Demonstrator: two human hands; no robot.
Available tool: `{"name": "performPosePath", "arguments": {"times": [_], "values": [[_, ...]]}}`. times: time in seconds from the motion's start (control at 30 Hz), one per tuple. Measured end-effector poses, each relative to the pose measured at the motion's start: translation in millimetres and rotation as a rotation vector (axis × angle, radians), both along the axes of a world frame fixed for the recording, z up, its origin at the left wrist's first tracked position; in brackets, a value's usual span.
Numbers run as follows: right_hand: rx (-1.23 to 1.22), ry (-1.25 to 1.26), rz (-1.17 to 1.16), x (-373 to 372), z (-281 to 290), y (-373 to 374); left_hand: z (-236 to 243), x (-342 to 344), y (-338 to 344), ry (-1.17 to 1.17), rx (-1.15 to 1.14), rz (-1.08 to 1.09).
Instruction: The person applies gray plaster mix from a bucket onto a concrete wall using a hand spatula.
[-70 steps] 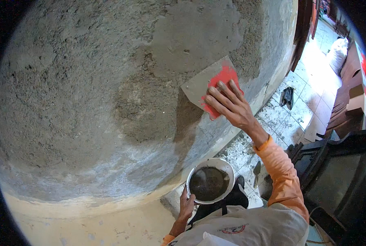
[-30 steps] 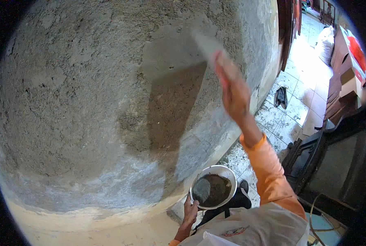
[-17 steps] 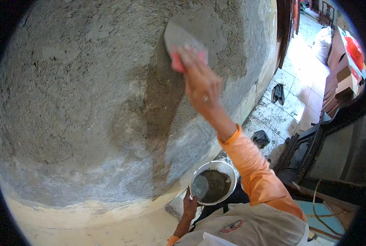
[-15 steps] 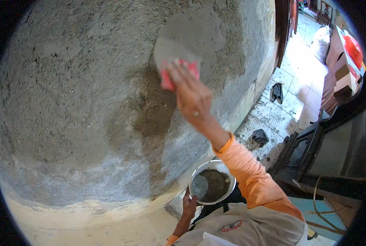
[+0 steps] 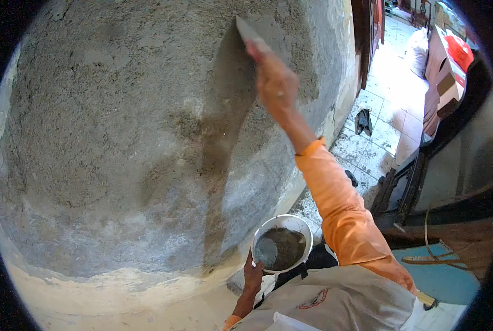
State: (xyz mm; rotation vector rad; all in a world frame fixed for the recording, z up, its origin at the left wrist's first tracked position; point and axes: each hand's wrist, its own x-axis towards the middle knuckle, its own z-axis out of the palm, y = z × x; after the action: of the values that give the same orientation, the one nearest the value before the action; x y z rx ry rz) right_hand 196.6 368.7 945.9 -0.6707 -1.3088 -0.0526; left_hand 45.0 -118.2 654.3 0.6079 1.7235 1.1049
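My right hand (image 5: 277,85) is closed round the red grip of a scraper (image 5: 247,32), high on the rough grey wall (image 5: 119,121). Its pale blade appears nearly edge-on, with the tip against or close to the plaster; I cannot tell whether it touches. Low beside the wall, my left hand (image 5: 252,274) grips the rim of a white bowl (image 5: 295,223). Wet grey mortar (image 5: 288,249) lies in the bowl, with a paler watery patch on its left. Dark damp plaster runs down the wall below the scraper.
Right of the wall is a tiled floor (image 5: 374,132) spattered with grey, with a dark sandal-like object (image 5: 363,122) on it. A dark framed glass panel (image 5: 456,171) leans at the right. Farther back are a white sack (image 5: 417,52) and a red bag (image 5: 459,52).
My right hand has moved upward with the scraper, and the blade has turned from showing its broad face to nearly edge-on. My left hand still holds the bowl in about the same place.
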Motion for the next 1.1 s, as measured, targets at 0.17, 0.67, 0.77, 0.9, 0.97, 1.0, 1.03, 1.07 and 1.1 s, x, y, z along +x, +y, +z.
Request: {"name": "performPosePath", "arguments": {"times": [0.17,0.67,0.77,0.9,0.97,1.0,1.03,1.07,1.1], "values": [[-0.239,-0.241,0.227,-46.0,-80.6,-136.8,11.8,-4.0,8.5,-0.024,-0.05,0.095],[-0.701,-2.037,0.416,-39.1,-314.4,-316.8,22.2,-8.2,52.6,0.658,-0.037,-0.481],[-0.958,-1.909,0.513,-48.7,-343.2,-318.9,42.7,7.4,66.5,0.672,0.076,-0.473],[-0.816,-1.676,0.834,-29.7,-400.7,-314.2,40.9,16.1,74.5,0.559,0.019,-0.463],[-1.028,-1.755,1.023,-28.5,-364.0,-299.7,33.2,18.2,72.9,0.495,-0.017,-0.482],[-1.033,-1.761,1.027,-17.1,-346.8,-292.5,29.8,19.5,71.4,0.487,-0.021,-0.48],[-1.044,-1.614,1.15,-4.5,-332.7,-282.9,27.2,20.0,72.3,0.46,-0.046,-0.498],[-1.05,-1.461,1.269,6.4,-325.6,-276.7,23.9,20.1,72.1,0.433,-0.075,-0.514],[-1.419,-1.152,1.368,25.5,-334.4,-271.9,19.0,21.9,75.1,0.424,-0.077,-0.521]]}}
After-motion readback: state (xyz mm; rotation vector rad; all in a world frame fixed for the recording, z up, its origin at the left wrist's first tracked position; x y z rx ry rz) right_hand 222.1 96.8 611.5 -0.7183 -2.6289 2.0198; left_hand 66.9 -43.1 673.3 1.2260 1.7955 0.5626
